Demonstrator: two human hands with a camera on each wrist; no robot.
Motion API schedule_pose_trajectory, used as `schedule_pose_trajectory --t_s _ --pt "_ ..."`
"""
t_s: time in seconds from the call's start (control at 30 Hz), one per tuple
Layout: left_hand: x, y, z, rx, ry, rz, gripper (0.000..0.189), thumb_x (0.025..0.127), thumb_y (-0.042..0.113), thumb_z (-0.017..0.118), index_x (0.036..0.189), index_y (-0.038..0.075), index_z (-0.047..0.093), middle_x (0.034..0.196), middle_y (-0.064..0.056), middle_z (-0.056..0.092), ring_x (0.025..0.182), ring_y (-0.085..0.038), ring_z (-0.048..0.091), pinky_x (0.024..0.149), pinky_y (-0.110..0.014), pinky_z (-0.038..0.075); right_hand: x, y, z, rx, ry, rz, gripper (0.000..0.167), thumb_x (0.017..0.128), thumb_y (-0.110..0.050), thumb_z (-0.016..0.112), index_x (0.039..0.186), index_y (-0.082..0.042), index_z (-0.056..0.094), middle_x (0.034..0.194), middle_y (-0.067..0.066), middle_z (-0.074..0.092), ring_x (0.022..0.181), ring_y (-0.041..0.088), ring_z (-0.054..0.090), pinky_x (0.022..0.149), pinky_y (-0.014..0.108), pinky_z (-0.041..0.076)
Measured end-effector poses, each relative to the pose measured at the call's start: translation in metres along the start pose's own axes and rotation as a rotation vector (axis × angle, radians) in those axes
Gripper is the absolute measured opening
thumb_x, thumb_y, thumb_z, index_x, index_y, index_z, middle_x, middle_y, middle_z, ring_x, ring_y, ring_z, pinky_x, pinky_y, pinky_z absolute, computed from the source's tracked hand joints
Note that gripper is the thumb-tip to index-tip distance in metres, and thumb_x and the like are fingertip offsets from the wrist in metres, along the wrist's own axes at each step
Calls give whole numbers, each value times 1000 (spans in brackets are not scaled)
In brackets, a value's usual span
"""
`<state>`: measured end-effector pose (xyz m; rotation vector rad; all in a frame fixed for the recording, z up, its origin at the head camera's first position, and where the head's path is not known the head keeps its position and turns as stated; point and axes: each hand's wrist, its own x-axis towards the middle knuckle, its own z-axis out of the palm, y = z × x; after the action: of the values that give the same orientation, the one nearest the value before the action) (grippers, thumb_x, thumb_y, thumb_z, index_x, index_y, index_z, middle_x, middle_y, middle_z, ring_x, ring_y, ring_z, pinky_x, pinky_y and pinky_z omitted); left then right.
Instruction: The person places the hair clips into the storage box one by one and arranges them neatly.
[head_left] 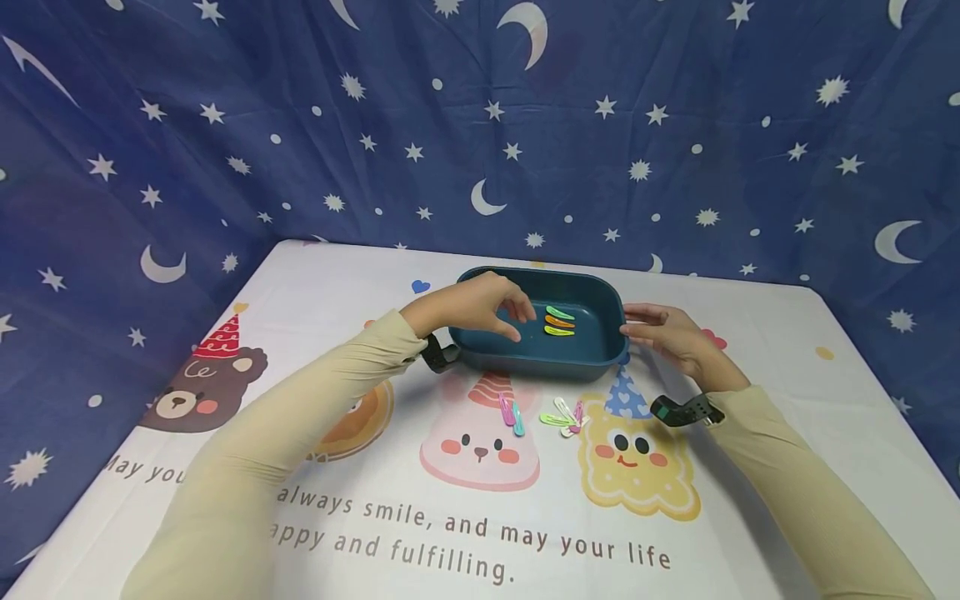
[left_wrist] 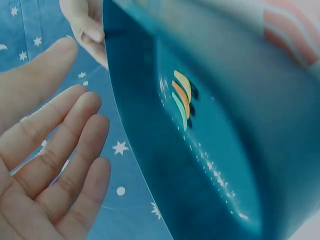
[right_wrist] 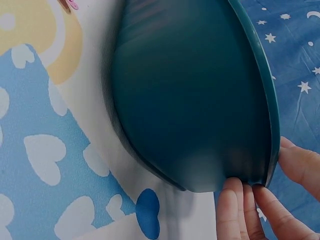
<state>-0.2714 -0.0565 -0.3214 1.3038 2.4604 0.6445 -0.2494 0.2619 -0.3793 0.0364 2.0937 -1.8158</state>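
A dark teal plastic basin (head_left: pixel 540 365) stands on the table, with a green hair clip (head_left: pixel 559 312), an orange hair clip (head_left: pixel 558 322) and a yellow hair clip (head_left: pixel 558 331) side by side on its floor. Over the basin's left part hovers my left hand (head_left: pixel 487 302), its fingers loosely bent and apart, holding nothing. My right hand (head_left: pixel 667 333) grips the basin's right end; in the right wrist view its thumb (right_wrist: pixel 302 167) lies at the rim and its fingers against the outer wall. Before the basin lie a purple hair clip (head_left: pixel 506 409) and a blue hair clip (head_left: pixel 518 419).
Right of that pair is a small pile of hair clips (head_left: pixel 567 418) in white, green and pink. The white tablecloth (head_left: pixel 337 550) has printed cartoon figures and lettering. A blue star-and-moon curtain (head_left: pixel 420 108) hangs behind the table's far edge.
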Motion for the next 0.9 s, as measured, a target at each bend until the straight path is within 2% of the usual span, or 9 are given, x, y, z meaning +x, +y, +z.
schedule_pose_trajectory --t_s 0.13,0.27,0.57,0.9 --pt "-10 6 7 4 1 24 32 80 17 74 110 8 67 107 -4 69 98 -18 64 88 -23 50 0 0 0 22 -5 1 71 85 -7 67 142 10 26 96 -15 63 87 -3 62 80 15 51" --pt "-17 11 15 14 0 53 32 80 17 75 109 7 68 106 -5 69 97 -17 64 86 -21 50 1 1 -1 17 -5 0 70 86 -7 66 142 10 27 96 -15 63 87 -4 62 80 14 51" --pt "-31 16 34 11 12 83 30 80 15 74 107 4 69 102 -8 69 93 -17 63 85 -28 52 2 0 0 -7 2 11 71 85 -9 68 142 8 28 97 -16 62 88 -4 62 81 14 51" --pt "-41 23 53 -11 14 86 25 81 13 73 104 5 70 97 -9 68 88 -22 62 81 -35 52 1 1 -1 53 -10 1 67 85 -6 67 139 7 30 97 -14 63 88 -2 63 81 15 51"
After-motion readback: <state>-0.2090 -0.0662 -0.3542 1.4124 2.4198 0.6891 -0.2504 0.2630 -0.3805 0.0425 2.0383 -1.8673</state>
